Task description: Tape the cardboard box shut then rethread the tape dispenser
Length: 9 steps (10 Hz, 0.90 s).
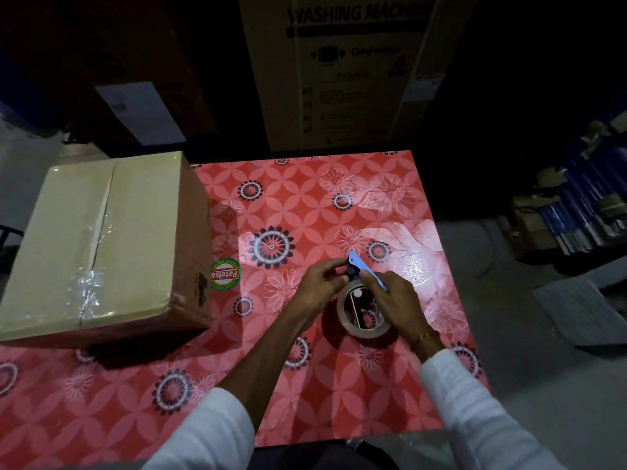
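Note:
A closed cardboard box (101,245) stands at the left of the table, clear tape shining along its centre seam. The blue tape dispenser (364,268) with its roll of clear tape (366,329) is held just above the table right of centre. My left hand (319,283) pinches the dispenser's front end near the black roller. My right hand (397,300) grips the dispenser body over the roll. The handle is hidden under my right hand.
The table carries a red flowered cloth (305,205). A tall washing machine carton (349,69) stands behind the table. Stacked blue items and boxes (576,212) crowd the floor at the right. A grey sheet (583,310) lies on the floor by the table's right edge.

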### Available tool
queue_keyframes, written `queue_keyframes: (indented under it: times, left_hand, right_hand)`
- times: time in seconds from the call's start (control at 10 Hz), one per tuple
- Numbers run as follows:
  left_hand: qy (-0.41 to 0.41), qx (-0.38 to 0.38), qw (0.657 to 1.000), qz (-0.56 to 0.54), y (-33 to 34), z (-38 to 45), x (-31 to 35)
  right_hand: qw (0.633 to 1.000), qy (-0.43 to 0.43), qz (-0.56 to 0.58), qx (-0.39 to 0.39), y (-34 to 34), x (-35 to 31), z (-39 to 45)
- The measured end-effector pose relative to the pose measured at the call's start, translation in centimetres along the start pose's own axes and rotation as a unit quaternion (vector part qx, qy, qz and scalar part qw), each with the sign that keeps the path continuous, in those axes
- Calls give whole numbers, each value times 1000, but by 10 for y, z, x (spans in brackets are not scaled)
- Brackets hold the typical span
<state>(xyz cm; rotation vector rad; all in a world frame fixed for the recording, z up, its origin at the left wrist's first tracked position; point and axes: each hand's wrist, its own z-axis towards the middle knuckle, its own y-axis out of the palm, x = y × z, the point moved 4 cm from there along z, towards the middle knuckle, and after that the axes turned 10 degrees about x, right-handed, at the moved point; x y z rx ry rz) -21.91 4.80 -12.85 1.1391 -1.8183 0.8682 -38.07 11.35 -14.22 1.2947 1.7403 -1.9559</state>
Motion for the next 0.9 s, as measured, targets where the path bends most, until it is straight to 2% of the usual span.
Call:
queue_keyframes:
  times: [0.3, 0.6, 0.7, 0.9]
  left_hand:
    - [-11, 5, 1000, 1, 9, 15, -11]
    - [27, 17, 997, 64, 14, 19, -11]
    - [41, 39, 992, 115, 9, 17, -6]
    - [93, 153, 956, 232, -24, 8, 9]
  right_hand:
    - [997, -29, -59, 27, 6, 11, 10]
    - [998, -51, -28, 40, 4, 17, 13]
    - [997, -65, -40, 31, 4, 14, 13]
    - [966, -168, -159, 115, -3, -15, 18]
